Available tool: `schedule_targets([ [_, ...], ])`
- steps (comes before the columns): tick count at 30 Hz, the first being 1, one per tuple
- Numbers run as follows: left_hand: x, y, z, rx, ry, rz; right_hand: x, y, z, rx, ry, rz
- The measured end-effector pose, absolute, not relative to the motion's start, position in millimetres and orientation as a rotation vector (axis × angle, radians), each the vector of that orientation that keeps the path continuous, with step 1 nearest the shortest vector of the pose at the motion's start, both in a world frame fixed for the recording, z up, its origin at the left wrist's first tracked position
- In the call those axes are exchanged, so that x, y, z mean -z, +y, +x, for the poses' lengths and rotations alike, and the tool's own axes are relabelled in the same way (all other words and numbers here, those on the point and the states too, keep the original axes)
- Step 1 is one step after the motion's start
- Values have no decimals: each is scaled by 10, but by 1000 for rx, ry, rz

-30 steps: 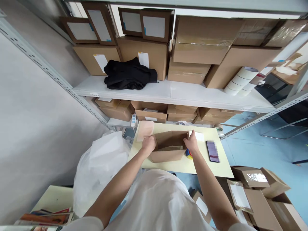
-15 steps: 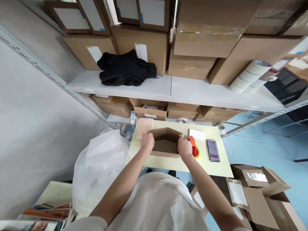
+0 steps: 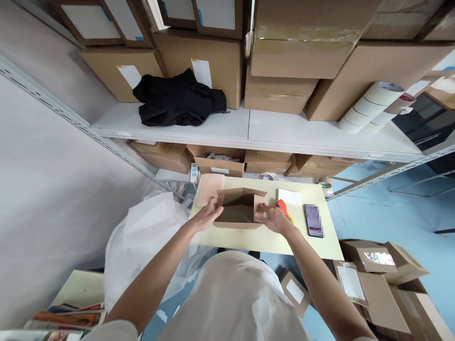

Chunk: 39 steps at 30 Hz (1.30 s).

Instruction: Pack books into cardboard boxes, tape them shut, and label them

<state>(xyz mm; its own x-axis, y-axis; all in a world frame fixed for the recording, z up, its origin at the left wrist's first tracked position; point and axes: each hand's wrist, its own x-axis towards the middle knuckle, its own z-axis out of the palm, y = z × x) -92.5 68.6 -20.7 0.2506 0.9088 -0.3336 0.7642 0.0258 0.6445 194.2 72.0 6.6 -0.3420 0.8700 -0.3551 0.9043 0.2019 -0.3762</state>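
Note:
A small cardboard box (image 3: 237,225) with its top uncovered stands on the pale yellow table, and its inside shows bare cardboard. My left hand (image 3: 206,215) is at the box's left side, thumb at the rim and fingers curled about the left flap. On the opposite side my right hand (image 3: 274,219) has its fingers and thumb on the right flap, which stands up. Partly hidden behind that hand is a red-orange tape dispenser (image 3: 282,206) with a yellow roll.
The table (image 3: 234,239) also bears a pink sheet (image 3: 210,188), a white pad (image 3: 289,196) and a phone (image 3: 313,220). Behind it, a shelf (image 3: 284,130) carries boxes, tape rolls and a black garment (image 3: 181,100). White plastic wrap (image 3: 142,246) lies left; cartons (image 3: 382,293) are piled right.
Both hands have loosened from fists at the box's upper corners and now hold the side flaps with straighter fingers. The right flap stands up more visibly. The view has shifted slightly.

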Motion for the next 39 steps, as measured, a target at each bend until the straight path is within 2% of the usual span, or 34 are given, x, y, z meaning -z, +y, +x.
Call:
schedule_targets([
  [2, 249, 565, -1137, -288, 1369, 1825, 2, 664, 2096, 952, 2434, 1653],
  [5, 302, 464, -1294, -243, 1247, 1951, 117, 607, 2208, 982, 2366, 1576],
  [13, 400, 510, -1115, -26, 1495, 2056, 237, 681, 2331, 901, 2399, 1560],
  [19, 526, 448, -898, -368, 1475, 1861, 453, 694, 2402, 1223, 2540, 1691],
  [23, 648, 443, -721, -621, 1743, 1560, 578, 702, 2273, 1461, 2356, 2057],
  [26, 735, 487, -631, -775, 1883, 1355, 555, 786, 2232, 1292, 2312, 2264],
  [30, 811, 523, -615, -844, 1880, 1248, 402, 985, 2276, 955, 2562, 1969],
  [33, 833, 516, -626, -893, 1852, 1212, 326, 1083, 2296, 914, 2704, 1662],
  [39, 746, 500, -653, -727, 1885, 1500, 346, 1096, 2329, 998, 2842, 1470],
])
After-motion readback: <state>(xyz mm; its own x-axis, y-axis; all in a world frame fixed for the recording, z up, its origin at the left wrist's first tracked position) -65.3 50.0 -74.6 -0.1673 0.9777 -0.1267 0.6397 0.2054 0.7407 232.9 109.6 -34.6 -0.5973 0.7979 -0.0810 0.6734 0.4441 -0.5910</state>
